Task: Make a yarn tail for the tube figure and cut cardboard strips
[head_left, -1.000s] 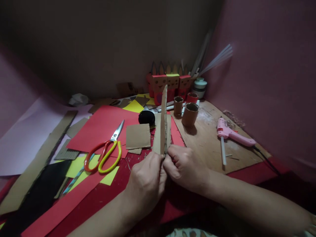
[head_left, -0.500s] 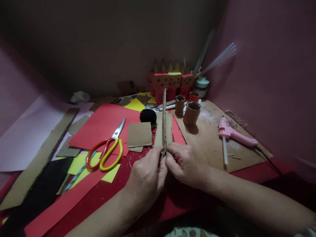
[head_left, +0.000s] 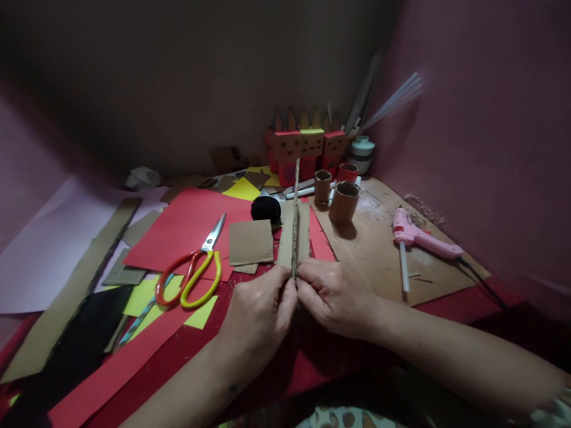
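Observation:
Both hands meet at the near end of a narrow cardboard strip (head_left: pixel 295 220), which stands on edge and points away from me. My left hand (head_left: pixel 263 300) pinches it from the left, my right hand (head_left: pixel 332 294) from the right, fingers closed and almost touching. Their fingertips cover the strip's near end. A flat piece of cardboard (head_left: pixel 304 229) lies beneath and behind the strip. Left of it is a square cardboard piece (head_left: pixel 250 242), with a black ball of yarn or similar (head_left: pixel 266 210) just behind.
Scissors (head_left: pixel 196 270) with red and yellow handles lie on red paper (head_left: pixel 173 229) at left. To the right, a pink glue gun (head_left: pixel 422 236) rests on a cardboard sheet (head_left: pixel 375 261). Cardboard tubes (head_left: pixel 345 203) and box figures with faces (head_left: pixel 289 148) stand at the back.
The fingers have shifted slightly on the strip, and its near end looks pressed more tightly together. The whole view has moved a little; the other things lie as before.

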Demonstrator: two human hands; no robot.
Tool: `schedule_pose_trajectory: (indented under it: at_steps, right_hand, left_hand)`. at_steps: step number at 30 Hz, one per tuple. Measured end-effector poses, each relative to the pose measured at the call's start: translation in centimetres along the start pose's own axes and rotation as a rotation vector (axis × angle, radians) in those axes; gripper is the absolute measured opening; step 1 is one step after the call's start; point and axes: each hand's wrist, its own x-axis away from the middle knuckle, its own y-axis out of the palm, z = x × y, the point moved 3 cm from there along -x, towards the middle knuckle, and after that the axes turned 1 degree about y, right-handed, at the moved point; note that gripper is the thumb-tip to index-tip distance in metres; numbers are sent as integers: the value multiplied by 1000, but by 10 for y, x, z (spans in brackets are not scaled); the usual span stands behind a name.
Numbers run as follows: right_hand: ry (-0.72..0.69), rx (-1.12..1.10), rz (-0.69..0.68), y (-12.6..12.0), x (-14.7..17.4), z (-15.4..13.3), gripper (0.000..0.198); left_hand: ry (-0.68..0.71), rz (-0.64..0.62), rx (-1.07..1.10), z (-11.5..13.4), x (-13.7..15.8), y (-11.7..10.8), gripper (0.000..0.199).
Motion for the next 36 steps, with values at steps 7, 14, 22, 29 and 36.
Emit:
schedule_pose_trajectory:
  at_steps: [7, 14, 22, 29, 36]
  right_hand:
    - [-31, -39, 32, 2, 0, 1, 25]
    - [-10, -39, 31, 1, 0, 2, 27]
    - [13, -31, 50, 4, 1, 3, 26]
    - [-20, -53, 73, 0, -3, 0, 27]
    - [3, -72, 107, 0, 0, 0, 26]
  left_hand:
    - [5, -28, 11, -2, 1, 1, 17]
    - [69, -30, -28, -2, 5, 5, 21]
    - [58, -33, -88, -3, 3, 5, 14]
    - [146, -3, -135, -2, 4, 3, 24]
    - [-5, 24, 33, -3, 3, 7, 18]
